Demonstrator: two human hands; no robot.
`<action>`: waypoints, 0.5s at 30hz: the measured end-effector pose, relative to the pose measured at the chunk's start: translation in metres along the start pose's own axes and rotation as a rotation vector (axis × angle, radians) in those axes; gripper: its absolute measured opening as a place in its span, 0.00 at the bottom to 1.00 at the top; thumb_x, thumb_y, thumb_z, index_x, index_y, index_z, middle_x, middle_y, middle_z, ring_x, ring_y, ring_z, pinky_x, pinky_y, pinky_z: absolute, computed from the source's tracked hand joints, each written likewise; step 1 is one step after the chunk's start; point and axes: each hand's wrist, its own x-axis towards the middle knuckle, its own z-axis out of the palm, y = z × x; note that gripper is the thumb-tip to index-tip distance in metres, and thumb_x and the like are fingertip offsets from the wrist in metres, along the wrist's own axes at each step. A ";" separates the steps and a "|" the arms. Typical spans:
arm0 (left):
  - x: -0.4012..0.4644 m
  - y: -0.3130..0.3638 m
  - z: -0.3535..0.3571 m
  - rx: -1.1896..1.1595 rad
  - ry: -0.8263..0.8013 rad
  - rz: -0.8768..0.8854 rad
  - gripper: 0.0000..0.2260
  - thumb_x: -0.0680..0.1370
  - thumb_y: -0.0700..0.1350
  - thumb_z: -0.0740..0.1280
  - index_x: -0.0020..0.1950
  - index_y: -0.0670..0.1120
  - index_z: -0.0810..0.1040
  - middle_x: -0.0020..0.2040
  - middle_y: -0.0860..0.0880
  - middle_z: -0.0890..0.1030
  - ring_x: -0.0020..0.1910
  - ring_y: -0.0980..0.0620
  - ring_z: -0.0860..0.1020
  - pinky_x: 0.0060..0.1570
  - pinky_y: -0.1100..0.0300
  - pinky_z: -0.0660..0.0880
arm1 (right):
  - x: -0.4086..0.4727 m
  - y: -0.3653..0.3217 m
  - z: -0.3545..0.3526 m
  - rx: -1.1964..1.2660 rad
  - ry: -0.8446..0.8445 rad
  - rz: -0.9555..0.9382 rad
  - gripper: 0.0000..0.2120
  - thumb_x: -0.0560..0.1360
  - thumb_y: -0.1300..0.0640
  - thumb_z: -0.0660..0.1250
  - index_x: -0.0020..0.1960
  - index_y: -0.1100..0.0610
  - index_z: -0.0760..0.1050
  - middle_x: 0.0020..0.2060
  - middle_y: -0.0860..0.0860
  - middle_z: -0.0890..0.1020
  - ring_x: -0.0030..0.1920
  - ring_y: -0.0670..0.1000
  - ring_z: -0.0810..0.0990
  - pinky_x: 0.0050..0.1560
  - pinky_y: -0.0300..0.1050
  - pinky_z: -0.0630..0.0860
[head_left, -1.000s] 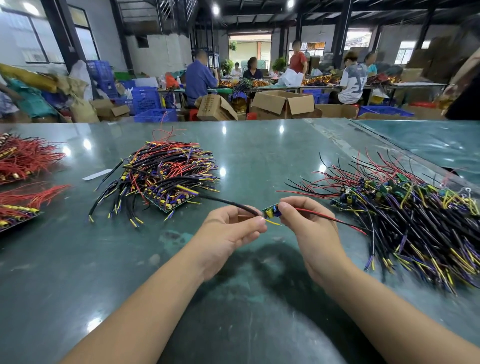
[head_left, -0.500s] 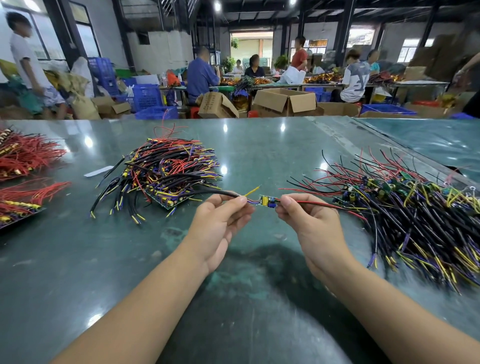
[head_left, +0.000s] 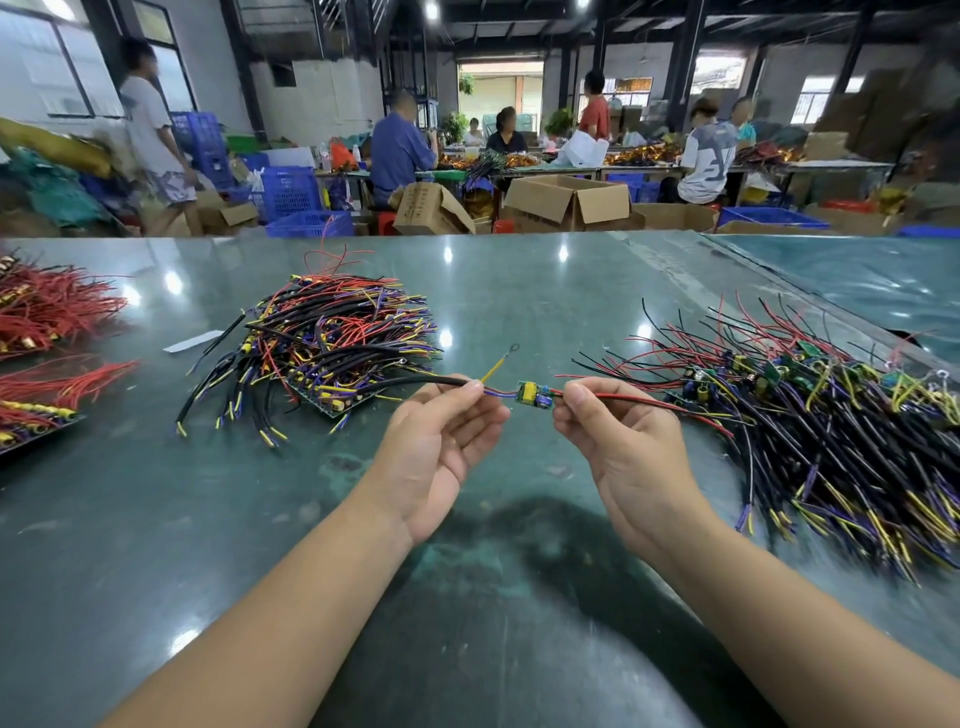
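Observation:
A small green circuit board (head_left: 534, 395) with wires on both ends hangs between my hands above the dark green table (head_left: 519, 291). My left hand (head_left: 439, 447) pinches the black cable (head_left: 415, 383) and purple wires left of the board. A yellow wire with a ring terminal (head_left: 500, 362) sticks up from that pinch. My right hand (head_left: 621, 441) pinches the red wire (head_left: 649, 401) right of the board.
A pile of wired boards (head_left: 332, 343) lies at centre left and a larger, looser pile (head_left: 831, 415) at right. Bundles of red wires (head_left: 47, 312) sit at the left edge. A white strip (head_left: 192, 341) lies near the left pile. People work at tables behind cardboard boxes (head_left: 566, 200).
Both hands rose a little and moved apart, stretching the board's wires straight. The yellow ring-terminal wire now sticks up clear of my left fingers. A person walked in at the back left.

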 end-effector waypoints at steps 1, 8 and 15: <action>-0.001 0.001 0.000 -0.008 -0.011 -0.022 0.06 0.77 0.39 0.63 0.40 0.44 0.76 0.34 0.46 0.83 0.34 0.52 0.83 0.34 0.64 0.79 | 0.000 0.000 0.000 -0.006 0.009 0.004 0.03 0.73 0.65 0.66 0.41 0.60 0.77 0.30 0.49 0.81 0.32 0.46 0.79 0.42 0.37 0.78; -0.001 0.000 0.001 0.084 -0.016 -0.038 0.07 0.79 0.36 0.61 0.43 0.39 0.76 0.34 0.45 0.83 0.33 0.53 0.83 0.34 0.64 0.79 | 0.002 -0.005 -0.003 0.042 0.051 0.025 0.01 0.73 0.65 0.66 0.44 0.63 0.77 0.31 0.51 0.81 0.33 0.46 0.78 0.42 0.37 0.78; -0.001 -0.001 0.000 0.143 0.011 -0.049 0.07 0.77 0.34 0.62 0.42 0.42 0.75 0.30 0.47 0.81 0.29 0.55 0.81 0.31 0.66 0.78 | 0.001 -0.003 -0.003 0.006 0.048 0.037 0.02 0.73 0.65 0.66 0.43 0.62 0.77 0.30 0.49 0.81 0.32 0.45 0.79 0.41 0.37 0.78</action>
